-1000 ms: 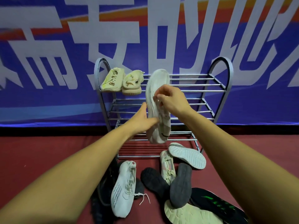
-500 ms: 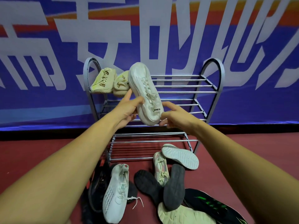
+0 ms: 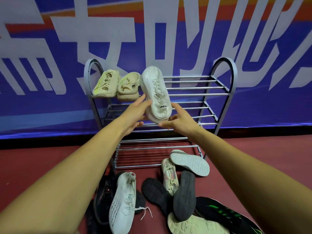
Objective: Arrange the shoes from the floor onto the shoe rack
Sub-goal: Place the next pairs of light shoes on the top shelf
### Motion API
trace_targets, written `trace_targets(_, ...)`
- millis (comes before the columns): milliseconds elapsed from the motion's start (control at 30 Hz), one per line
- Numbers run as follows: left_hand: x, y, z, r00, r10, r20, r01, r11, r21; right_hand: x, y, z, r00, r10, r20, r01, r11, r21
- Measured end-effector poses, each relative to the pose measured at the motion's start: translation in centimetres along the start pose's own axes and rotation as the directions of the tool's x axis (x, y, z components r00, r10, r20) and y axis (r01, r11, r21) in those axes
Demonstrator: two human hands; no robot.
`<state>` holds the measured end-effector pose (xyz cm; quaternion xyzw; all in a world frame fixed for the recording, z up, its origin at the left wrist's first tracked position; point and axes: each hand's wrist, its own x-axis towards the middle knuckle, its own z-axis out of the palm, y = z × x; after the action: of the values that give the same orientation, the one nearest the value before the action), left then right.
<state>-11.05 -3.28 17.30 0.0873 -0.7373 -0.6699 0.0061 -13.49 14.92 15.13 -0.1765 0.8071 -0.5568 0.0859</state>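
Two hands grip one white lace-up sneaker (image 3: pixel 157 93) at its heel, left hand (image 3: pixel 135 114) and right hand (image 3: pixel 179 122) either side, toe pointing far, at the grey metal shoe rack (image 3: pixel 194 88) top shelf, just right of two beige shoes (image 3: pixel 108 83). Whether it touches the shelf cannot be told.

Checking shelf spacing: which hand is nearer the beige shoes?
Left. The left hand is just below the beige shoes; the right hand is farther right, past the white shoe.
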Motion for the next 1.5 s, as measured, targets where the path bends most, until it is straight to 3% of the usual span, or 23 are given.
trace_targets(167,0.7,-0.3,-0.5,0.997,0.042,0.059,-0.043,0.999,0.025,1.3,0.5,0.7,0.999,-0.04,-0.032,0.041,0.999,0.027)
trace_targets(467,2.3,-0.3,-0.3,0.99,0.105,-0.097,-0.107,0.994,-0.007,3.5,-0.9,1.1,0.988,-0.078,-0.136,0.096,0.986,0.135)
trace_targets(733,2.5,0.0,-0.3,0.983,0.176,-0.05,-0.173,0.983,0.066,4.7,-1.3,2.0,0.988,-0.089,-0.13,0.117,0.967,0.228)
trace_targets(1133,2.8,-0.2,0.1,0.965,0.239,-0.109,-0.219,0.961,0.168,5.0,-1.0,2.2,0.989,-0.025,-0.148,0.049,0.985,0.162)
trace_targets(1333,1.5,-0.7,-0.1,0.983,0.142,-0.114,-0.107,0.958,0.265,3.3,-1.2,0.7,0.993,0.024,-0.116,-0.008,0.991,0.132)
trace_targets(1500,0.7,-1.1,0.2,0.987,0.089,-0.134,-0.048,0.957,0.285,1.7,-0.8,-0.3,0.997,0.042,-0.06,-0.042,0.999,0.005)
